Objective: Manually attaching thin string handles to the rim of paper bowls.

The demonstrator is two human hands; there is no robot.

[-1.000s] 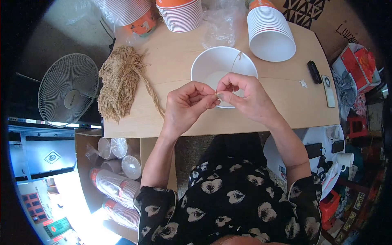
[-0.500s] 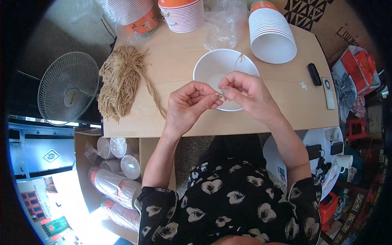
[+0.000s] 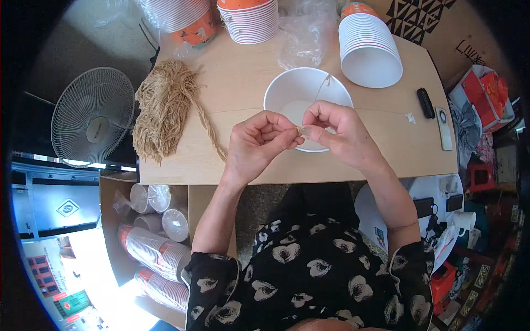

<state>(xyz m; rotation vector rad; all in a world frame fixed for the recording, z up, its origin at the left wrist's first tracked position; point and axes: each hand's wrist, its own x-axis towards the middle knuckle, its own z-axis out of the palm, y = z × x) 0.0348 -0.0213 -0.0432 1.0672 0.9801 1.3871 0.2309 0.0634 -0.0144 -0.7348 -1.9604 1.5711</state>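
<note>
A white paper bucket (image 3: 281,91) stands on the table in front of me, its mouth facing up. A thin tan string (image 3: 324,83) hangs at its far right rim and runs down inside toward my right hand. Over the bucket's near rim, my left hand (image 3: 259,140) pinches a small tan end of string between thumb and forefinger. My right hand (image 3: 342,132) meets it there, thumb and forefinger closed on the same bit. The fingertips hide most of what they grip. Left of the bucket lies a thick bundle of tan twine (image 3: 165,110) with a twisted tail.
Stacked paper buckets (image 3: 371,52) lie at the back right, with another stack (image 3: 249,22) and clear plastic (image 3: 303,41) behind. A black object (image 3: 425,103) and a remote (image 3: 443,128) rest at the right. Beside the table are a fan (image 3: 94,118) and a carton (image 3: 113,220) of wrapped buckets.
The fingertips of both hands have come closer together at the bucket's near rim, and my right fingers have shifted slightly. The bucket and twine bundle stay where they were.
</note>
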